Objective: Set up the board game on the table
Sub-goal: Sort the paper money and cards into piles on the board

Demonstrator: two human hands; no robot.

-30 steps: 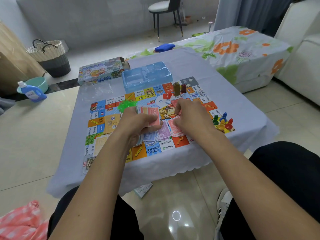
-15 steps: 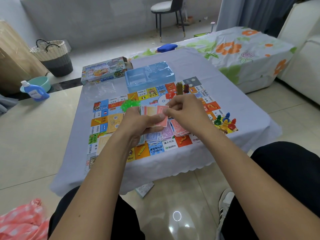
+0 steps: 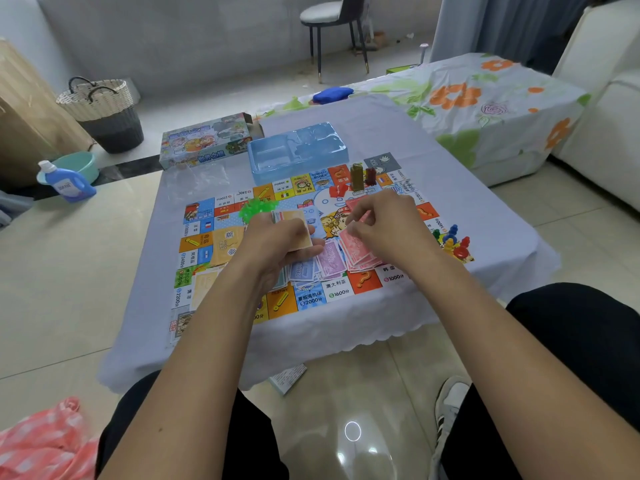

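A colourful game board [image 3: 214,244] lies flat on the cloth-covered table [image 3: 485,216]. My left hand [image 3: 277,247] grips a stack of play money [image 3: 294,225] with an orange note on top. My right hand [image 3: 388,226] pinches a single red note [image 3: 363,218] above a red pile [image 3: 356,251]. Purple notes [image 3: 330,258] and blue notes [image 3: 303,271] lie in piles beside it on the board. Coloured pawns [image 3: 453,240] stand at the board's right edge, green plastic pieces [image 3: 256,206] behind my left hand.
A blue plastic tray [image 3: 298,150] and the game box [image 3: 207,140] sit at the table's far side. Two dark tokens [image 3: 362,174] stand near the tray. A leaflet [image 3: 287,377] lies on the floor under the table. A floral-covered bench [image 3: 485,109] stands to the right.
My right hand has pulled a red note off the stack in my left hand and carried it right, over the red pile. An orange note now tops the stack.
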